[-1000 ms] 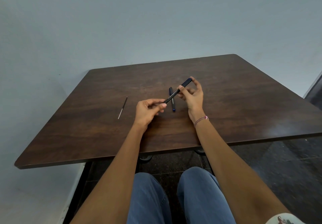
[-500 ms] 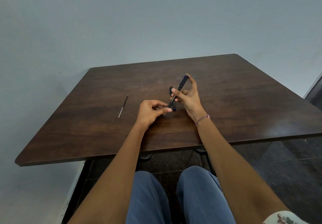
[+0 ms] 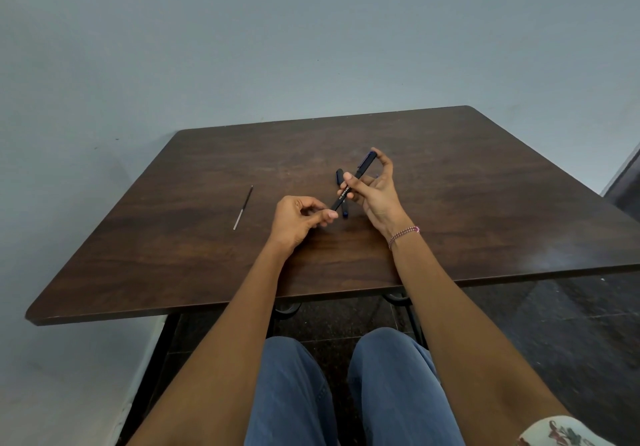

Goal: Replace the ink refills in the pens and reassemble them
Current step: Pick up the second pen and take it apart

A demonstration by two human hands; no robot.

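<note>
My right hand (image 3: 375,194) holds a black pen (image 3: 360,173) between thumb and fingers, tilted with its capped end up and away from me. My left hand (image 3: 298,218) is curled at the pen's lower tip, thumb and forefinger pinched there; whether it grips the tip is hidden by the fingers. A second dark blue pen (image 3: 341,191) lies on the brown table (image 3: 467,203) just behind the held pen, partly covered by it. A thin ink refill (image 3: 243,207) lies alone on the table to the left of my left hand.
The table's near edge (image 3: 207,307) runs above my knees in blue jeans (image 3: 391,393). A plain grey-blue wall (image 3: 311,47) stands behind and to the left of the table. Dark floor (image 3: 554,324) shows to the right.
The right hand has swung the pen from a flat diagonal to a steeper, more upright tilt. The left hand stayed at the pen's lower tip. Second pen and refill have not moved.
</note>
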